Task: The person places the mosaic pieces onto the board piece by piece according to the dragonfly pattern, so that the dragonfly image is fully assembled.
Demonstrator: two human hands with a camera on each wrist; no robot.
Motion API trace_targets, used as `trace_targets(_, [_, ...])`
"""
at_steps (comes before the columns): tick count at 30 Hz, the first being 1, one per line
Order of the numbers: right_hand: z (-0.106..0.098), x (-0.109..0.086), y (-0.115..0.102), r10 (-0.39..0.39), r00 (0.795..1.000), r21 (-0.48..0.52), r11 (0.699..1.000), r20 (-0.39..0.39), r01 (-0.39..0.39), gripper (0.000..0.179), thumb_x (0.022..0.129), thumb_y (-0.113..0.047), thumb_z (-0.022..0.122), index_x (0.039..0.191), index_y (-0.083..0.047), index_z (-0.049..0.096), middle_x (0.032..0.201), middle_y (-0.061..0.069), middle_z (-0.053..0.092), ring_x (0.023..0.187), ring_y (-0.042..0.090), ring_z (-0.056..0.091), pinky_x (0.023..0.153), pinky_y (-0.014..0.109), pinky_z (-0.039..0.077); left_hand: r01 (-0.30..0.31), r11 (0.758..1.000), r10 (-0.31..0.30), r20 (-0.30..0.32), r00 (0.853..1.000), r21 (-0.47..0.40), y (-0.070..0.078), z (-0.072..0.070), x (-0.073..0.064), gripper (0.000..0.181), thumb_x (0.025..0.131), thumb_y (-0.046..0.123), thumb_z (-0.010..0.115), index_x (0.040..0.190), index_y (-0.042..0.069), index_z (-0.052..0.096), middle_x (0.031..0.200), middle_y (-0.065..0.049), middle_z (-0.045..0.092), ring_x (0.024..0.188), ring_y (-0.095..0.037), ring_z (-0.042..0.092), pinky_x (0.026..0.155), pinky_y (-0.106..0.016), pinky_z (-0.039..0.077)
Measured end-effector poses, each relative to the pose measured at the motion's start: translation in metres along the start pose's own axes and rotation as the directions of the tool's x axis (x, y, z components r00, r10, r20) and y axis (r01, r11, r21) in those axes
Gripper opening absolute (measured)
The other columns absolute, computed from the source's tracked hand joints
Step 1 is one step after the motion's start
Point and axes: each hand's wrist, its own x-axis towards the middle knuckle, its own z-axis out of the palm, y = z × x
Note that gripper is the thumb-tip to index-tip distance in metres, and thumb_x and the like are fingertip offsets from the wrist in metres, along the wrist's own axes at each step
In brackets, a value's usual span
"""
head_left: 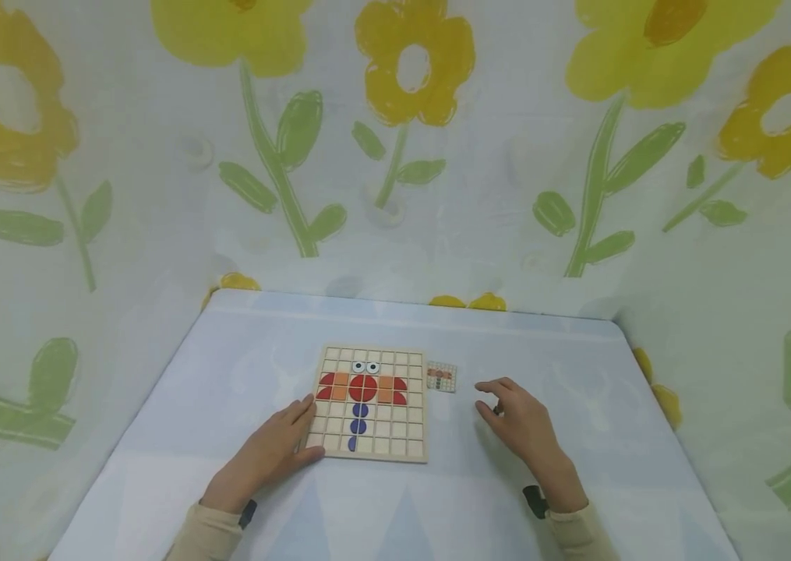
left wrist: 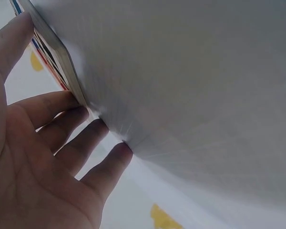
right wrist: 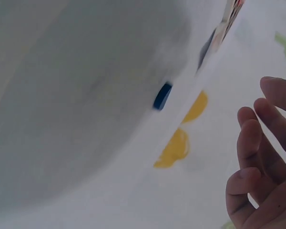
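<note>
A square wooden grid board [head_left: 398, 428] lies on the table, with red, orange and blue pieces and two eye pieces forming a figure. My left hand [head_left: 276, 444] rests at its lower left corner. The thumb touches the near edge and the fingers lie along the left edge, as the left wrist view [left wrist: 47, 157] also shows. To the right of the board my right hand [head_left: 524, 425] hovers above the table, fingers loosely bent, nothing held. A small dark blue piece [right wrist: 162, 96] lies on the table near it, apart from the fingers.
A small picture card [head_left: 442, 377] showing a similar figure lies against the board's right side. The pale table [head_left: 549, 351] has rounded back corners. Behind and beside it hangs a white cloth [head_left: 479, 195] printed with yellow flowers.
</note>
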Motion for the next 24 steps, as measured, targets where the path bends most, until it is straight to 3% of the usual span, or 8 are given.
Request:
trace_targets(5, [-0.009,-0.005,0.014,0.064,0.998,-0.025,0.998,0.028,-0.063,0.031,0.081,-0.015,0.086,0.111,-0.012,0.077,0.100,0.002,0.072,0.066,0.011,0.055,0.048,0.021,0.041,0.003,1.000,-0.003,0.000,1.000,-0.011,-0.001,-0.001,-0.002,0.087,0.093,0.052,0.069,0.154,-0.001,0.038,0.162,-0.016,0.034,0.146,-0.038,0.035,0.118,-0.051,0.035])
trace_targets(11, [-0.014,-0.010,0.024,0.181,0.976,-0.051,0.983,0.123,-0.176,0.033,0.084,-0.018,0.083,0.115,-0.012,0.075,0.106,0.003,0.072,0.070,0.011,0.054,0.051,0.023,0.043,0.001,1.000,-0.001,0.001,1.000,-0.008,-0.002,0.000,-0.001,0.087,0.093,0.052,0.069,0.155,0.000,0.037,0.162,-0.015,0.033,0.147,-0.037,0.034,0.118,-0.051,0.035])
trace_targets(18, [-0.010,-0.012,0.030,0.215,0.954,-0.064,0.976,0.210,-0.206,0.024,0.085,-0.018,0.082,0.107,-0.011,0.076,0.099,0.002,0.072,0.067,0.011,0.052,0.054,0.026,0.046,-0.003,1.000,0.003,0.002,1.000,-0.003,0.000,-0.001,0.000,0.087,0.093,0.052,0.069,0.155,-0.001,0.037,0.163,-0.015,0.033,0.147,-0.038,0.034,0.118,-0.051,0.035])
trace_targets(24, [-0.007,-0.007,0.033,0.253,0.925,-0.105,0.967,0.284,-0.232,0.024,0.084,-0.020,0.083,0.105,-0.011,0.076,0.101,0.005,0.073,0.078,0.019,0.065,0.065,0.036,0.057,0.008,1.000,-0.008,0.010,1.000,-0.006,0.001,-0.001,0.001,0.088,0.093,0.052,0.069,0.155,-0.001,0.037,0.163,-0.015,0.033,0.147,-0.038,0.033,0.118,-0.051,0.035])
